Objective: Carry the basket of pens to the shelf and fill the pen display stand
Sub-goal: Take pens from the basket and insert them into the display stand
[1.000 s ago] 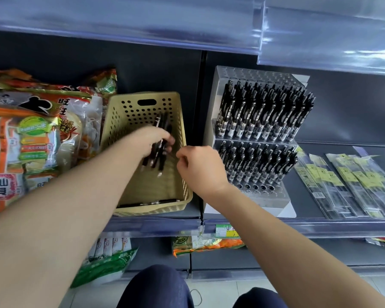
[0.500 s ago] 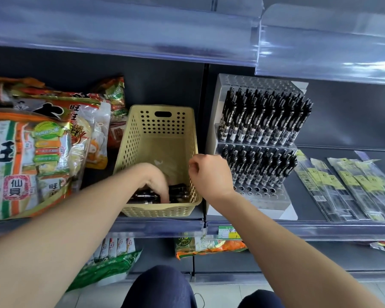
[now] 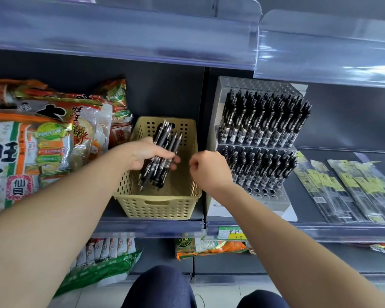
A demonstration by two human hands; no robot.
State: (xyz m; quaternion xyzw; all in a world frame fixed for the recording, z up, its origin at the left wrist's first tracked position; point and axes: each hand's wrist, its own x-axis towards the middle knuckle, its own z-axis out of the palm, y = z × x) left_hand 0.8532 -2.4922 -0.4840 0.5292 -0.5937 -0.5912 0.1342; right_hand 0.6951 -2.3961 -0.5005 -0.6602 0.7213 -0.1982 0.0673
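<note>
**Head camera: bundle of pens (image 3: 168, 138) in the left hand (image 3: 142, 153), stand off to the right**

Nearest me, both forearms reach in over the shelf edge (image 3: 147, 228). Just past it the basket (image 3: 158, 207) sits on the shelf, tight against the left side of the upright divider. Both hands are above it, apart. The left hand is wrapped round the bundle of pens and holds it clear of the basket floor. The right hand (image 3: 211, 172) hovers just beside it, fingers curled in, with nothing in them that I can see.

What matters now is the lie of the bundle. Its long axis runs from near-left to far-right, tilted up toward the basket's back wall. I cannot tell which end is the writing tip. The pen display stand (image 3: 273, 202) is to the right of the basket, just past the divider, and the right hand sits between bundle and stand, so it is the nearer one.

Open holes (image 3: 257, 192) show only in the front row of the lower tier; every row behind looks packed. I judge the next move to be a short one: the right hand draws a pen, stands it upright and carries it right.

Farther off, snack bags (image 3: 31, 152) fill the left side and flat packets (image 3: 342, 185) lie to the right.
</note>
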